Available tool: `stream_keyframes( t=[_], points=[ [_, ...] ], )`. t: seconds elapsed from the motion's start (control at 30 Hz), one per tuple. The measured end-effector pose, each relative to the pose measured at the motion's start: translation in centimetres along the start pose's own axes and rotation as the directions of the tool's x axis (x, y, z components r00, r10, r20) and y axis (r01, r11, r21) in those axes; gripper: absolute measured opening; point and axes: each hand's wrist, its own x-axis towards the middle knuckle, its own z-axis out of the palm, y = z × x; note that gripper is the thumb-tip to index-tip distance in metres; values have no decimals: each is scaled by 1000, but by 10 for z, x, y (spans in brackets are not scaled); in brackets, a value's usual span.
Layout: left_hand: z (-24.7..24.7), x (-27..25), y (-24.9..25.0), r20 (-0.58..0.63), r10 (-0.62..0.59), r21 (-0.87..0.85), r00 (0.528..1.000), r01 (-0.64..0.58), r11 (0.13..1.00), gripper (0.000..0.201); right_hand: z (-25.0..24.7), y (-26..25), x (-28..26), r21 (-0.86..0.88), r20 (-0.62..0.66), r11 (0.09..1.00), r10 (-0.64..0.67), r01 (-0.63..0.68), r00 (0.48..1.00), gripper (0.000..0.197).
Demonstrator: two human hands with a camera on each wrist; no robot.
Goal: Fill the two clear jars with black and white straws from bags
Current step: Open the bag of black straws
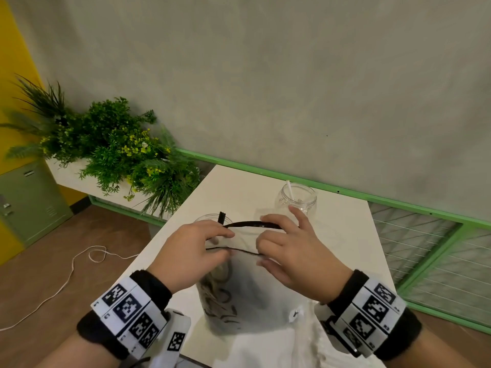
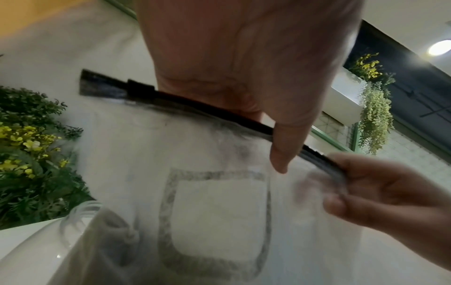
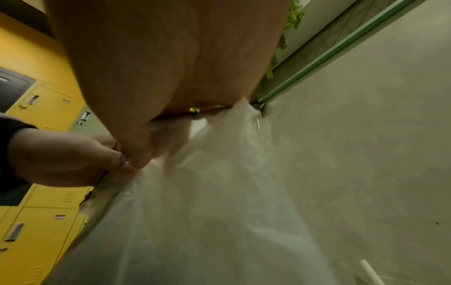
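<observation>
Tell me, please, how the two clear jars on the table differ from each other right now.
The far jar holds one white straw; the near jar shows black straw ends at its rim. The far jar stands in open view; the near jar is mostly hidden behind the left hand and the bag that both hands hold. Both are clear, open, upright, and on the white table.
</observation>
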Motion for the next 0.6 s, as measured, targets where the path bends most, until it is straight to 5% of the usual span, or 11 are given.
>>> stream_keyframes(
  t=[0.13, 0.23, 0.4, 0.5, 0.6],
  points=[
    [1, -2, 6, 21, -10, -107, 1000, 12, 994, 46, -5, 2, 7, 70, 317, 950, 269, -306, 909, 57],
    [4, -1, 7, 1, -18, -51, 1000, 18, 999, 47, -3, 4, 10, 203, 346, 883, 340, -424, 874, 59],
    [9, -2, 2, 56, 4, 250, 998, -18, 968, 52, 0, 2, 6, 245, 366, 913, 224, -326, 903, 13],
    [11, -2, 0, 91, -35, 357, 995, 0, 934, 74, 5, 3, -2, 325, 322, 921, 106, -215, 941, 27],
    [13, -3, -2, 132, -65, 404, 989, 6, 915, 83, 16, 6, -9, 264, 413, 943, 81, -205, 907, 58]
  ],
)
